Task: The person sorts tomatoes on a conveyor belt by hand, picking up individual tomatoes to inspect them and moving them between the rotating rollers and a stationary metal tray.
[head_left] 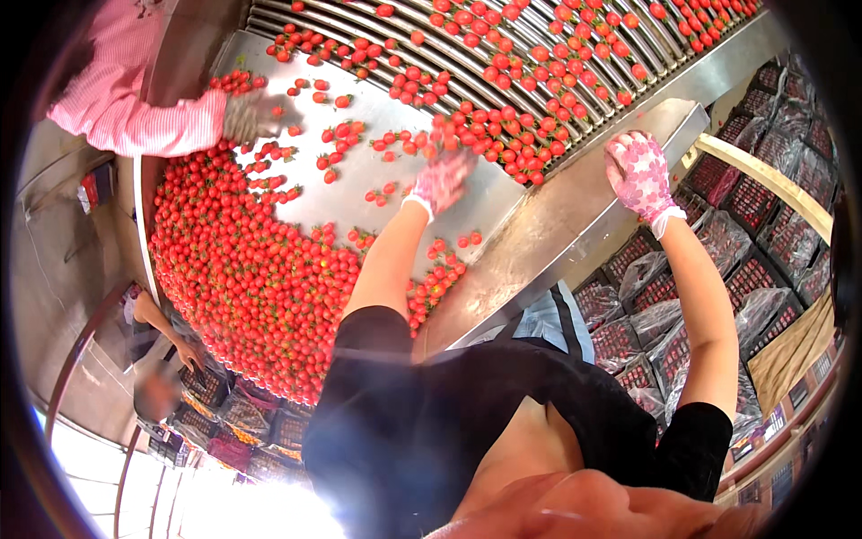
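Steel rollers [503, 36] fed red cherry tomatoes [503, 135] down onto the sloped metal worktop [359, 180], where a big heap [242, 269] lay at the low side. My left hand [440, 180], gloved and blurred, was over the loose tomatoes; I could not tell if it grasped any. My right hand [639, 172] rested released on the worktop edge [575, 225]. I judged that a quick sweep could push fruit over this edge onto the packed boxes [718, 269], or bruise it.

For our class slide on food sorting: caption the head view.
Gloved left hand over small red fruit on a steel table; right hand on its edge.
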A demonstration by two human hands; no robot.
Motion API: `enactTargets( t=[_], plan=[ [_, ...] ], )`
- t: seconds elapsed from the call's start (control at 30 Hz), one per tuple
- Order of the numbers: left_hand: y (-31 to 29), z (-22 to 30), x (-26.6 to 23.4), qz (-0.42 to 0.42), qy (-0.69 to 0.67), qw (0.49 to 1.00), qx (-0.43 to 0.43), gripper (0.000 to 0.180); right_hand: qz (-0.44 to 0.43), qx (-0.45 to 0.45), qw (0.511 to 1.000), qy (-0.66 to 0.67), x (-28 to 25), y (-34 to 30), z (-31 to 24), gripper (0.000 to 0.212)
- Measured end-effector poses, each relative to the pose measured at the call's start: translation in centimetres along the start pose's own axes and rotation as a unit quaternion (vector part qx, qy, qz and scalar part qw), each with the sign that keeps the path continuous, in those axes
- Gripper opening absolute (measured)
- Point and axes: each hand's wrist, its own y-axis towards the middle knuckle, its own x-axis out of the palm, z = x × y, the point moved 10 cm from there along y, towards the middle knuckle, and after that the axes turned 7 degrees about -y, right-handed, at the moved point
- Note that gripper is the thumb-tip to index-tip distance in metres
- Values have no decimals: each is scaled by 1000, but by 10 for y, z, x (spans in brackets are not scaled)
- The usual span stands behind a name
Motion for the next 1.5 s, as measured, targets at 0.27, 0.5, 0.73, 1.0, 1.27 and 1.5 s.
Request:
enactTargets(
  t=[0.27, 0.5, 0.73, 1.0, 1.27, 1.5],
  plan=[
    [60, -16, -69, 204, -65, 942, -260, 67, -5, 6, 1000, 10, -1, 0, 0, 20],
    [90, -35, -42, 231, -274, 853, -379, 74, -15, -1, 1000, 8, -3, 5, -5, 19],
    [121, 38, -159, 510, -283, 811, -55, 53, -37, 19, 999, 10, -1, 2, -2, 20],
    [217, 136, -11, 28, 23, 998, -46, 22, 0, 9, 1000, 19, -7, 4, -4, 17],
    [198, 150, -61, 222, -167, 959, -51, 19, -2, 28, 1000, 15, -5, -4, 5, 15],
    [53, -1, 6, 337, -553, 668, -366, 29, -16, 8, 1000, 17, -7, 8, -5, 18]
  ],
)
